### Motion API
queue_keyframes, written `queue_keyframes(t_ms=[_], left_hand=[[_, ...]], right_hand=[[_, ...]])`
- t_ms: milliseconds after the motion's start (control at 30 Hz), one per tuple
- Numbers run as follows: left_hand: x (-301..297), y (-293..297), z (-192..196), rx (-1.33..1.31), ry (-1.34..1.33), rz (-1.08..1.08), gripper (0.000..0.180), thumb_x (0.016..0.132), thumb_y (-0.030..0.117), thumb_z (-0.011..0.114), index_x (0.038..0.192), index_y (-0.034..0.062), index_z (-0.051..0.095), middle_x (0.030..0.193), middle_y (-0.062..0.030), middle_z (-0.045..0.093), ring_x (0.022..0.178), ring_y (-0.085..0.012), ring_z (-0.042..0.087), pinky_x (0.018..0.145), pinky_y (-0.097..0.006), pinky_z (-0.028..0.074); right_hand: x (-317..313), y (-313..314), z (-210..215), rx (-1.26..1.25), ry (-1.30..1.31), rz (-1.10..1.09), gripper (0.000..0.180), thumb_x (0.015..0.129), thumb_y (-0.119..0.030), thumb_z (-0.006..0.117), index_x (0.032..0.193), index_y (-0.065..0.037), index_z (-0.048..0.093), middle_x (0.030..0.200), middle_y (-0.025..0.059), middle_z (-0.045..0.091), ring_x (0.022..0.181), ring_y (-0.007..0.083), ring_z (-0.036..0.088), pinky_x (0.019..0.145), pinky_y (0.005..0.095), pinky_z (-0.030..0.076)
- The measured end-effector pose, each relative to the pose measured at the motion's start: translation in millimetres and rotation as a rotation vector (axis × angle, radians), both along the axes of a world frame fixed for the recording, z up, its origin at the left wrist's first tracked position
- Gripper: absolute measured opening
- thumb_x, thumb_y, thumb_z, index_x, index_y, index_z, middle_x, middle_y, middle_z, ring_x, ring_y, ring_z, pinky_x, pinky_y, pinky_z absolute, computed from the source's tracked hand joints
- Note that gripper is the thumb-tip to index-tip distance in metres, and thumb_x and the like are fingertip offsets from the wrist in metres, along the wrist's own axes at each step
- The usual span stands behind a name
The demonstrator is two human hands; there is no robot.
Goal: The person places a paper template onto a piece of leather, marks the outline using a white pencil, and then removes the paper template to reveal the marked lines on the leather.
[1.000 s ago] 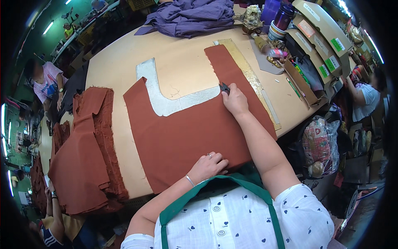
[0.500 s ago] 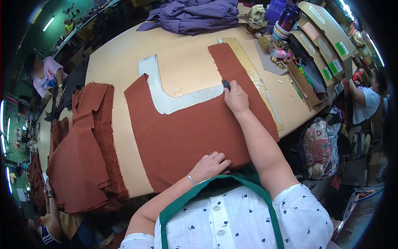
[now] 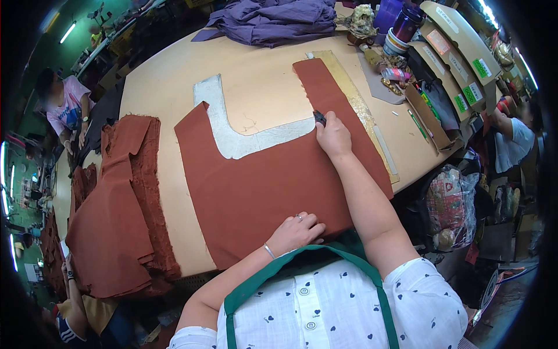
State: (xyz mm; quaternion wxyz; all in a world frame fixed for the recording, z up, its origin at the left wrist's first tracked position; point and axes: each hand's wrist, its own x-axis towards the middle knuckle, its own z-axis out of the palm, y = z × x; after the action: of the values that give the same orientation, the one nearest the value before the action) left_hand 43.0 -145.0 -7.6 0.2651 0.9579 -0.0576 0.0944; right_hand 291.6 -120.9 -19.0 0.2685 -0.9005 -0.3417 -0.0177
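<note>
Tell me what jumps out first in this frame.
The big rust-brown fabric piece spread across the tan table, with a pale pattern template in its cutout. The right hand presses a small dark tool at the cutout's edge, while the left hand lies flat on the near edge. A stack of the same fabric sits at left.

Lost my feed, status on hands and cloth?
Left hand flat on rust-brown fabric. Right hand grips small dark tool at pale pattern edge. Nothing blocking.
</note>
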Motion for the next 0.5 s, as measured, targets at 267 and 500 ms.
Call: queue_keyframes(t_ms=[267,500], left_hand=[[-0.3,0.0,0.8,0.013,0.000,0.001,0.029,0.077,0.031,0.063,0.095,0.0092,0.058,0.084,-0.0080,0.052,0.078,-0.0238,0.054,0.062,-0.036,0.047],[-0.4,-0.1,-0.2,0.012,-0.010,0.004,0.029,0.077,0.031,0.063,0.095,0.0092,0.057,0.084,-0.0081,0.052,0.079,-0.0237,0.054,0.062,-0.036,0.047]], right_hand=[[2.7,1.6,-1.4,0.020,-0.065,0.039,0.023,0.081,-0.021,0.057,0.091,-0.003,0.047,0.083,0.0166,0.060,0.078,0.0350,0.061,0.068,0.0473,0.047],[4.8,-2.6,-0.3,0.145,-0.091,0.061,0.022,0.084,-0.022,0.055,0.092,-0.003,0.047,0.082,0.0160,0.060,0.076,0.0346,0.060,0.067,0.0446,0.047]])
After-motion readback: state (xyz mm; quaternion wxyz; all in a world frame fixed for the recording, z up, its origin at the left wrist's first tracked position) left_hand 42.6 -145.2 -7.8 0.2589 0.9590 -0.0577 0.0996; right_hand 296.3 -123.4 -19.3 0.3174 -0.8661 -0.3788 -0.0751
